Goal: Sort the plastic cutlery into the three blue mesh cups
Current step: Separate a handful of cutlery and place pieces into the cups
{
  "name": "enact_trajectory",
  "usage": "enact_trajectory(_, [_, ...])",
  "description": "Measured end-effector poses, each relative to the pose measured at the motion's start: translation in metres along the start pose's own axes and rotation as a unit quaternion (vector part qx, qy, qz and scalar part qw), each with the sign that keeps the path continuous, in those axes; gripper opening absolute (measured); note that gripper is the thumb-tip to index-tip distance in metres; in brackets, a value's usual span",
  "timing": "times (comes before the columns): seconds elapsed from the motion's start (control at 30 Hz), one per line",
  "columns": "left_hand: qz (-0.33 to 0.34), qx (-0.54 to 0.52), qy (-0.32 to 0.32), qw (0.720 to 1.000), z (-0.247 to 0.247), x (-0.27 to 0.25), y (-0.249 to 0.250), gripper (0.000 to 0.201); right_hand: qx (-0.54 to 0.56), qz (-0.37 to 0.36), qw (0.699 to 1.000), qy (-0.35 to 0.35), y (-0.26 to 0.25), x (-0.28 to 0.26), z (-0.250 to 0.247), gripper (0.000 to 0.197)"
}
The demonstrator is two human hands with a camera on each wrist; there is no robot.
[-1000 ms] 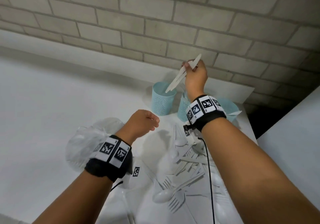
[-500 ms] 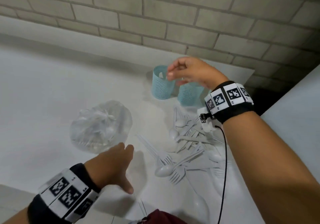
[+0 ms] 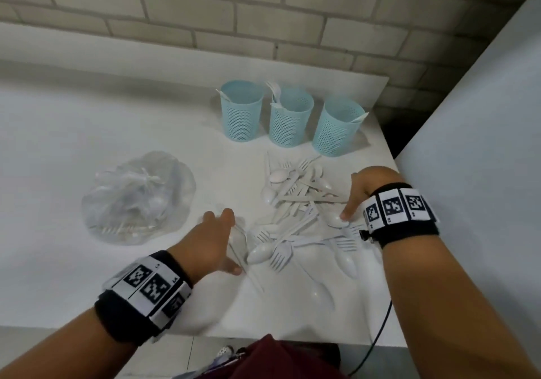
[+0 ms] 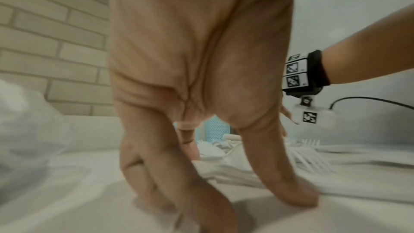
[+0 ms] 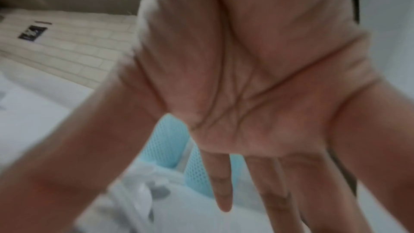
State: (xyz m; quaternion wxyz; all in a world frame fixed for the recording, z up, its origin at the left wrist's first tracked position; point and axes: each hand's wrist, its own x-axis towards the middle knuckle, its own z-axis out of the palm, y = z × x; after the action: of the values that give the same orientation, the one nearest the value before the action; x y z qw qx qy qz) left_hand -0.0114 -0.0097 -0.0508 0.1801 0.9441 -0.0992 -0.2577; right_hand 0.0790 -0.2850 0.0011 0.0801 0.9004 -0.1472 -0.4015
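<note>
cutlery (image 3: 295,211) lies heaped between both empty, loose-fingered hands, left hand (image 3: 210,241) at its 9 o'clock edge, right hand (image 3: 363,194) at 3, likely to pick pieces, mesh cups (image 3: 289,118) at 12.

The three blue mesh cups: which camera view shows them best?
The head view: all three blue mesh cups stand whole in a row. The left wrist view shows only a sliver between fingers; the right wrist view shows blurred parts behind the palm.
</note>
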Motion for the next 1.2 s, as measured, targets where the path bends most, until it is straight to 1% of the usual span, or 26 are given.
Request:
enact_trajectory(0.03, [0.003,-0.012,0.01,1.0,0.0,0.006,0.002,0.088,-0.001,-0.001,1.0,-0.002,0.002,0.0,0.008,0.079])
enact_trajectory(0.1, [-0.001,-0.023,0.026,0.999,0.0,0.018,0.008,0.087,0.006,-0.009,1.0,0.018,0.003,-0.002,0.021,0.082])
enact_trajectory(0.2, [-0.02,-0.032,0.052,0.998,0.002,0.034,0.019,0.086,0.052,-0.029,0.997,0.049,-0.003,-0.006,0.029,0.087])
enact_trajectory(0.27, [-0.029,-0.013,0.074,0.997,0.003,0.041,0.027,0.085,0.088,-0.059,0.991,0.076,-0.01,-0.007,0.03,0.083])
enact_trajectory(0.33, [-0.039,-0.002,0.087,0.995,0.004,0.048,0.034,0.083,0.111,-0.08,0.986,0.1,-0.018,-0.007,0.032,0.074])
enact_trajectory(0.4, [-0.045,-0.05,0.09,0.994,0.003,0.056,0.039,0.074,0.126,-0.086,0.981,0.121,-0.028,-0.007,0.035,0.069])
enact_trajectory(0.47, [-0.047,-0.135,0.091,0.986,0.0,0.064,0.044,0.059,0.158,-0.101,0.973,0.132,-0.037,-0.006,0.036,0.065])
enact_trajectory(0.5, [-0.047,-0.188,0.091,0.977,-0.002,0.066,0.046,0.054,0.181,-0.111,0.968,0.134,-0.041,-0.005,0.035,0.061])
enact_trajectory(0.57, [-0.055,-0.292,0.092,0.95,-0.006,0.07,0.051,0.049,0.216,-0.129,0.958,0.139,-0.046,-0.005,0.033,0.049])
enact_trajectory(0.67, [-0.077,-0.405,0.096,0.906,-0.012,0.079,0.053,0.04,0.241,-0.139,0.951,0.131,-0.049,-0.006,0.029,0.025])
enact_trajectory(0.7, [-0.088,-0.44,0.09,0.889,-0.015,0.08,0.053,0.035,0.25,-0.14,0.95,0.124,-0.048,-0.006,0.027,0.024])
enact_trajectory(0.8, [-0.132,-0.531,0.035,0.836,-0.026,0.084,0.048,0.022,0.293,-0.142,0.939,0.106,-0.049,0.0,0.025,0.026])
enact_trajectory(0.87, [-0.153,-0.569,-0.014,0.808,-0.035,0.086,0.042,0.015,0.316,-0.141,0.934,0.091,-0.05,0.007,0.024,0.045])
enact_trajectory(0.9, [-0.163,-0.581,-0.041,0.796,-0.039,0.087,0.039,0.015,0.327,-0.137,0.931,0.087,-0.05,0.008,0.023,0.052])
enact_trajectory(0.93, [-0.172,-0.59,-0.069,0.786,-0.044,0.09,0.035,0.02,0.339,-0.137,0.927,0.086,-0.05,0.009,0.021,0.054])
enact_trajectory(0.97, [-0.177,-0.594,-0.097,0.779,-0.048,0.093,0.03,0.027,0.36,-0.144,0.918,0.078,-0.049,0.009,0.018,0.049])
enact_trajectory(1.03, [-0.177,-0.583,-0.151,0.778,-0.058,0.099,0.023,0.041,0.413,-0.163,0.895,0.043,-0.043,0.012,0.011,0.023])
enact_trajectory(1.07, [-0.172,-0.571,-0.176,0.783,-0.062,0.101,0.02,0.049,0.429,-0.171,0.887,0.02,-0.039,0.013,0.008,0.018])
enact_trajectory(1.13, [-0.166,-0.543,-0.21,0.796,-0.067,0.106,0.017,0.061,0.451,-0.182,0.873,-0.016,-0.035,0.016,0.005,0.022])
enact_trajectory(1.17, [-0.166,-0.527,-0.218,0.804,-0.07,0.108,0.018,0.06,0.471,-0.183,0.862,-0.029,-0.036,0.018,0.003,0.025])
enact_trajectory(1.2, [-0.169,-0.51,-0.221,0.814,-0.07,0.109,0.019,0.053,0.491,-0.184,0.851,-0.034,-0.037,0.022,0.003,0.028])
